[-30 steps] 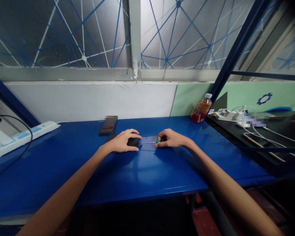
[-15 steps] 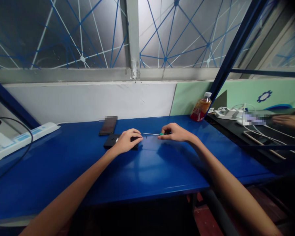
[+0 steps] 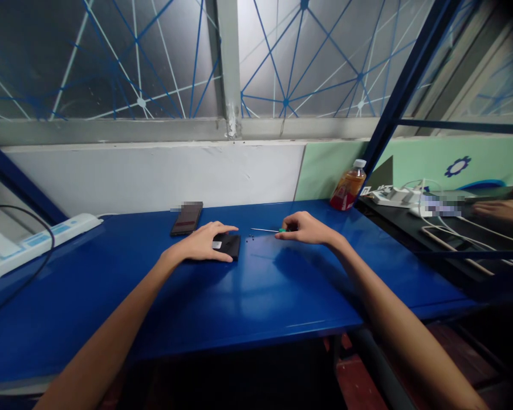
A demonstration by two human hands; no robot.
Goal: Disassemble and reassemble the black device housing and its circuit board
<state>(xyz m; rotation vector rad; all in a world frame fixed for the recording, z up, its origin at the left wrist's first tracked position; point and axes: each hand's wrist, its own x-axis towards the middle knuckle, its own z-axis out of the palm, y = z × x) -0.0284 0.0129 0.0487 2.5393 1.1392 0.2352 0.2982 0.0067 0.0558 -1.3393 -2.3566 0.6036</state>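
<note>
My left hand [image 3: 200, 244] lies on a flat black device [image 3: 228, 246] on the blue table [image 3: 248, 296], thumb and fingers gripping its edges; a small white patch shows on the device. My right hand [image 3: 305, 228] pinches the green handle of a thin screwdriver [image 3: 267, 230], whose metal shaft points left, just above the table. A few tiny dark screws [image 3: 250, 238] lie on the table between the device and the screwdriver tip.
A second dark phone [image 3: 187, 218] lies behind the device near the wall. A white power strip [image 3: 38, 239] with a black cable runs along the left. An orange drink bottle [image 3: 347, 187] stands at the back right. Chargers, cables and another person's hand [image 3: 498, 209] occupy the neighbouring black desk.
My right hand lifted the screwdriver off the table and moved it slightly back. My left hand shifted on the black device, spreading over it, and the device now lies a little further left.
</note>
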